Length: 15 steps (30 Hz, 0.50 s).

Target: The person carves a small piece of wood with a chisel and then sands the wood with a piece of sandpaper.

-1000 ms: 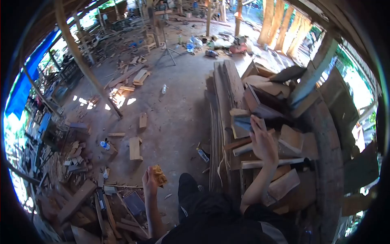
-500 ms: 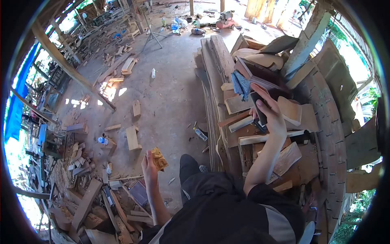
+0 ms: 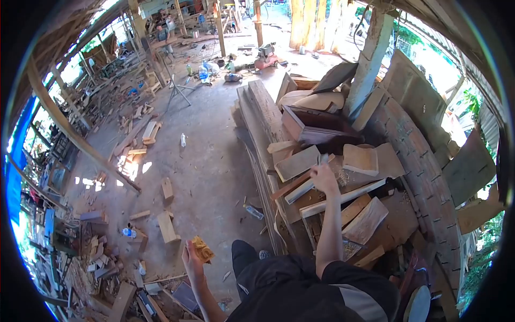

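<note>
My left hand (image 3: pixel 193 262) is closed on a crumpled yellow-brown piece (image 3: pixel 203 249), held over the floor left of my leg. My right hand (image 3: pixel 323 177) reaches over the wood pile on the right, its fingers drawn together. Something small and greyish shows at its fingertips, too small to name. Close by lie a flat wood block (image 3: pixel 298 162), a pale curved block (image 3: pixel 360 160) and a long light strip (image 3: pixel 343 198). Behind the hand sits a dark reddish-brown wooden box (image 3: pixel 316 127).
Long thick planks (image 3: pixel 263 129) run along the left side of the pile. A concrete post (image 3: pixel 369 64) stands behind it. Wood blocks (image 3: pixel 168 226), a clear bottle (image 3: pixel 253 211) and a metal stand (image 3: pixel 174 88) are on the floor (image 3: pixel 204 172).
The dark flat object and the blue cloth near my right hand are out of sight. My right hand is now lower, over the blocks. The view has tilted up and turned right.
</note>
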### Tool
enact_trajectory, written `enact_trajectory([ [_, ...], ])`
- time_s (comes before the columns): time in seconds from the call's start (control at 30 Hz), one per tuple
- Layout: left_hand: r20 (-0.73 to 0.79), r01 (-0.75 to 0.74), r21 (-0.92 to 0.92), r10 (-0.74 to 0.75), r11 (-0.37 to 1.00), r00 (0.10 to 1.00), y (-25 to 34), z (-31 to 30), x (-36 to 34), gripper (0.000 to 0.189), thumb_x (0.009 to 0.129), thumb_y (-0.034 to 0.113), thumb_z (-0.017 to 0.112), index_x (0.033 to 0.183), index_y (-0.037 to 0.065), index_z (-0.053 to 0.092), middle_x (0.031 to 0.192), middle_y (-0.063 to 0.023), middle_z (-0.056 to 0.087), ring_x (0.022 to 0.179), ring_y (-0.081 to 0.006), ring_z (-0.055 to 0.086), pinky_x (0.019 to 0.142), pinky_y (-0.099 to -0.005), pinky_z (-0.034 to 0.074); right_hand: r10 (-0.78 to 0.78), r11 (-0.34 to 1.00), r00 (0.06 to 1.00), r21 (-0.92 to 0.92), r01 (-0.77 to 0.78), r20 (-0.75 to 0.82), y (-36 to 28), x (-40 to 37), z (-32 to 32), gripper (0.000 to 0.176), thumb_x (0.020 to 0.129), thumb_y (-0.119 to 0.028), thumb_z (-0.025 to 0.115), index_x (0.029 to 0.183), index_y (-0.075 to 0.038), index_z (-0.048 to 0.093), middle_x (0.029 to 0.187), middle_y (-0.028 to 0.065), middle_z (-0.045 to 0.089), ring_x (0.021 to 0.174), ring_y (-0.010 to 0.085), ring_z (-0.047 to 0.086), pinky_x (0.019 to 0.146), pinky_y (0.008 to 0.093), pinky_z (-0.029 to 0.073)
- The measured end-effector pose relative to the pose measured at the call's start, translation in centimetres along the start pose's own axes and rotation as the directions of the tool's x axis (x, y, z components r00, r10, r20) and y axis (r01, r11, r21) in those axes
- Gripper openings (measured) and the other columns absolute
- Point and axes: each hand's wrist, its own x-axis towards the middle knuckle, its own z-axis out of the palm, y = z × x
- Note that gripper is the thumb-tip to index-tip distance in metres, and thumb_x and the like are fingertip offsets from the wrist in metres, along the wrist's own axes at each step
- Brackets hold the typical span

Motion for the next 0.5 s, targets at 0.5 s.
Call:
enact_trajectory([
  [0.5, 0.060, -0.091, 0.114, 0.084, 0.989, 0.995, 0.1, 1.6, -0.1, 0.030, 0.094, 0.027, 0.072, 0.102, 0.000, 0.060, 0.087, -0.0032, 0.063, 0.073, -0.0096, 0.061, 0.059, -0.0266, 0.051, -0.357, 0.846, 0.933, 0.409, 0.343, -0.043, -6.9, -6.1, -3.7, 0.068, 0.080, -0.010, 0.073, 0.137, -0.006, 0.035, 0.129, 0.0211, 0.060, 0.117, 0.0395, 0.059, 0.101, 0.0427, 0.045],
])
